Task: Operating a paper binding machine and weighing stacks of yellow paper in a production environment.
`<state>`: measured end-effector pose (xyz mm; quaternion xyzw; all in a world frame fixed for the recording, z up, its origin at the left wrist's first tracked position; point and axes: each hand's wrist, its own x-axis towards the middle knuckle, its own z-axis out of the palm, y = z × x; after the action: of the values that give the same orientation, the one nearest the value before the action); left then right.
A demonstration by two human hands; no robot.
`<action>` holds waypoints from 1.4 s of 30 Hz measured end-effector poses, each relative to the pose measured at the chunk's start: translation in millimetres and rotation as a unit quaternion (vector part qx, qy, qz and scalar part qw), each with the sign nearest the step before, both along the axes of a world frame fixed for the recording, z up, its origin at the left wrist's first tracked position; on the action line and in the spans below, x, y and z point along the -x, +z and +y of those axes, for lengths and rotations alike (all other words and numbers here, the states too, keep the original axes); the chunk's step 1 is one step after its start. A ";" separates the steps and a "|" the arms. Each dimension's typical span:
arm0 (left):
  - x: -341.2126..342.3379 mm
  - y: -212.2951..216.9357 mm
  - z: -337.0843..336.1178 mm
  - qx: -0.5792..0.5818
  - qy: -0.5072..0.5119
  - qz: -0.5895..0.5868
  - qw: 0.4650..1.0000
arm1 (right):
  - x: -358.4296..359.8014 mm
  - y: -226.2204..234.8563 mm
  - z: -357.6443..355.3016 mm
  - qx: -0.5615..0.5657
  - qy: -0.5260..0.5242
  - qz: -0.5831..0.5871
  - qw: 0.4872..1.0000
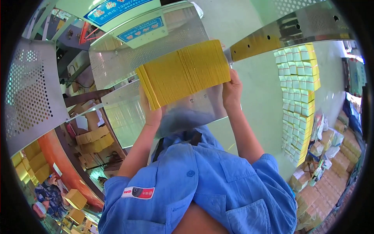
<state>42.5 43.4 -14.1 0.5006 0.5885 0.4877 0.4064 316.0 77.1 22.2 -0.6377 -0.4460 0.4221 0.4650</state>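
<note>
Between my two hands is a long stack of yellow paper pieces [183,74], its many thin layers showing as ridges across the top. The stack tilts, its right end farther away than its left. My left hand [152,111] grips the left end from below, most of its fingers hidden behind the paper. At the right end my right hand [232,90] is closed round the edge with curled fingers. Beneath the stack lies a shiny metal plate [171,121], part of a machine with a perforated metal panel [183,31].
Rows of banded yellow-and-white bundles [298,101] stand on the pale green surface [259,113] to the right. A metal rail with holes [288,33] runs along the far right. Left is a perforated grey panel [31,85]. A person [52,197] works by cardboard boxes [76,199] lower left.
</note>
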 end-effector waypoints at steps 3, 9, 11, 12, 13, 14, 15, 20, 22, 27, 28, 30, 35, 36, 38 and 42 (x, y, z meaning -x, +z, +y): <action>2.0 -3.2 11.0 -0.027 -0.003 0.186 0.982 | 12.5 23.9 -14.9 -0.048 -0.086 0.059 0.993; 2.2 9.3 4.9 0.003 0.005 -0.043 0.999 | 59.9 157.4 -5.9 -0.320 0.231 -0.323 0.860; 0.5 20.5 15.0 -0.037 0.003 -0.045 0.998 | 81.1 141.4 27.9 -0.305 0.311 -0.384 0.814; -2.0 23.0 19.1 -0.039 0.004 -0.043 0.998 | 87.3 132.2 40.3 -0.278 0.383 -0.444 0.761; -0.4 26.7 16.6 -0.039 0.008 0.003 0.999 | 88.4 123.1 46.2 -0.284 0.389 -0.435 0.760; -3.8 29.0 20.3 -0.043 0.012 0.047 0.998 | 78.1 113.9 55.6 -0.251 0.383 -0.456 0.763; -6.7 31.1 24.1 -0.047 0.017 0.090 0.995 | 71.7 107.0 61.5 -0.218 0.376 -0.476 0.764; -11.8 51.0 14.7 -0.046 0.004 0.162 0.986 | 103.3 134.2 49.7 -0.262 0.391 -0.453 0.757; -8.5 45.7 23.0 -0.018 0.006 0.165 0.986 | 126.6 125.8 57.1 -0.286 0.445 -0.411 0.743; 6.2 19.4 15.7 0.009 0.024 -0.083 0.996 | 130.1 130.5 54.5 -0.283 0.444 -0.418 0.740; 5.5 18.0 13.3 0.008 0.026 -0.167 0.986 | 129.4 141.5 53.0 -0.311 0.421 -0.408 0.748; 3.8 14.1 11.5 0.008 0.029 -0.248 0.968 | 133.1 111.9 61.0 -0.298 0.439 -0.419 0.737; -6.4 8.6 28.9 -0.029 0.048 -0.079 0.995 | 125.5 110.4 66.4 -0.278 0.438 -0.469 0.715; -9.2 8.4 27.1 -0.027 0.053 -0.079 0.995 | 126.9 127.7 65.0 -0.312 0.404 -0.436 0.741; -22.0 20.6 28.7 -0.031 0.052 -0.218 0.974 | 124.5 128.2 60.0 -0.334 0.355 -0.414 0.769; -6.6 21.4 25.1 -0.037 -0.026 0.053 0.998 | 114.9 106.9 59.1 -0.289 0.401 -0.408 0.768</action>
<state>49.1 68.5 7.2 0.5558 0.5776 0.4707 0.3686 201.1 136.3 129.1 -0.3487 -0.9097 0.1216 0.1901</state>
